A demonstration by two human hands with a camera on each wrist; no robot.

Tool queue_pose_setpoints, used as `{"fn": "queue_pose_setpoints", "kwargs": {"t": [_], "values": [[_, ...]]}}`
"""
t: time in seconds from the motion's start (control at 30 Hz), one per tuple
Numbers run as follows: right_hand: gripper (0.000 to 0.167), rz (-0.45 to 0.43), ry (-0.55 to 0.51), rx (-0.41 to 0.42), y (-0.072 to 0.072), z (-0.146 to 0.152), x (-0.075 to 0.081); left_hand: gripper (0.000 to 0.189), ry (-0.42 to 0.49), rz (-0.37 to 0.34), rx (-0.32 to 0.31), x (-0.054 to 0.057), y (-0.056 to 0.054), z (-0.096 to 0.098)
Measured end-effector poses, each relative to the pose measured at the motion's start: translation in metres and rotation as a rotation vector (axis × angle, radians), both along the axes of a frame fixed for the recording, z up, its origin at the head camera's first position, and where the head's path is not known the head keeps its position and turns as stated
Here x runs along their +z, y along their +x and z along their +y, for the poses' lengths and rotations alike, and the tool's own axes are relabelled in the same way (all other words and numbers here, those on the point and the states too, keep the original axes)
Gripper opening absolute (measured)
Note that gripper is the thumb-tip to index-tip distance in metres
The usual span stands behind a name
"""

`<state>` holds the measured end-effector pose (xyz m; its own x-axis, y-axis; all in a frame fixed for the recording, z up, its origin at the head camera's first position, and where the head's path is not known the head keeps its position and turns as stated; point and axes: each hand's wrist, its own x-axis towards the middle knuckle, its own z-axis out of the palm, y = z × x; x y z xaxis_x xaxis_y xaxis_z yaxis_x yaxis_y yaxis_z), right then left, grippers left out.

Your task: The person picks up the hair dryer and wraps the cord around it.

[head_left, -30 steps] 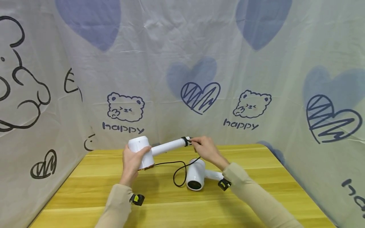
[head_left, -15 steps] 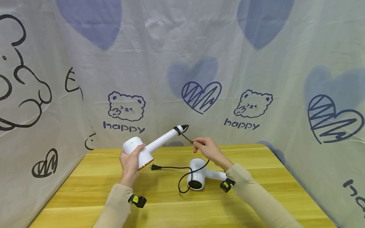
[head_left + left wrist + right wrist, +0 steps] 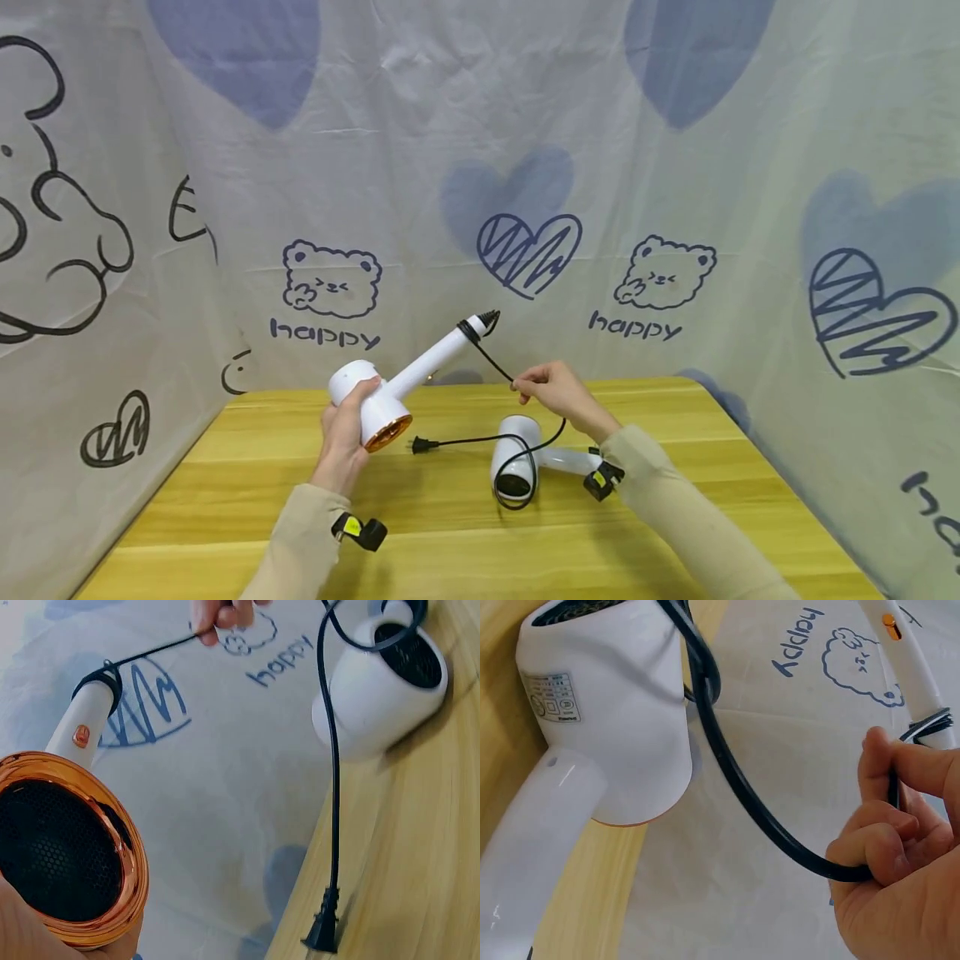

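Observation:
My left hand (image 3: 343, 437) grips the round head of a white hair dryer (image 3: 423, 369), held above the table with its handle slanting up to the right. A copper-coloured ring (image 3: 139, 859) surrounds the dark mesh at one end of that head. Black cord (image 3: 468, 331) is wound round the handle's end. From there a taut stretch runs to my right hand (image 3: 557, 390), whose thumb and fingers pinch it. Below the right hand the cord loops down, and its two-pin plug (image 3: 424, 445) hangs at the left, in front of the left wrist camera.
A second white hair dryer (image 3: 517, 454) lies on the wooden table (image 3: 450, 550), handle toward the right forearm, and the hanging cord loop crosses in front of it. A printed cloth (image 3: 420, 167) stands behind the table and at both sides.
The held hair dryer's handle has tilted up and its copper end has turned into view. My right hand has drawn the cord away from the handle. The plug has swung right.

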<state>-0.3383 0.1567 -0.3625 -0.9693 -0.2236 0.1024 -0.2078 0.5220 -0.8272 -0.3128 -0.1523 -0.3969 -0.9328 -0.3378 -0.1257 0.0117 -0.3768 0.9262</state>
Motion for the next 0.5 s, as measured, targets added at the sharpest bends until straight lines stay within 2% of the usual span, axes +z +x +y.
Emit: {"fn": "queue_pose_setpoints", "kwargs": {"t": [0.23, 0.5], "values": [[0.022, -0.056, 0.004, -0.024, -0.011, 0.009, -0.001, 0.061, -0.004, 0.003, -0.127, 0.003, 0.005, 0.005], [0.019, 0.014, 0.025, -0.081, -0.019, 0.022, 0.000, 0.064, -0.040, -0.034, -0.365, -0.004, 0.004, 0.003]]}}
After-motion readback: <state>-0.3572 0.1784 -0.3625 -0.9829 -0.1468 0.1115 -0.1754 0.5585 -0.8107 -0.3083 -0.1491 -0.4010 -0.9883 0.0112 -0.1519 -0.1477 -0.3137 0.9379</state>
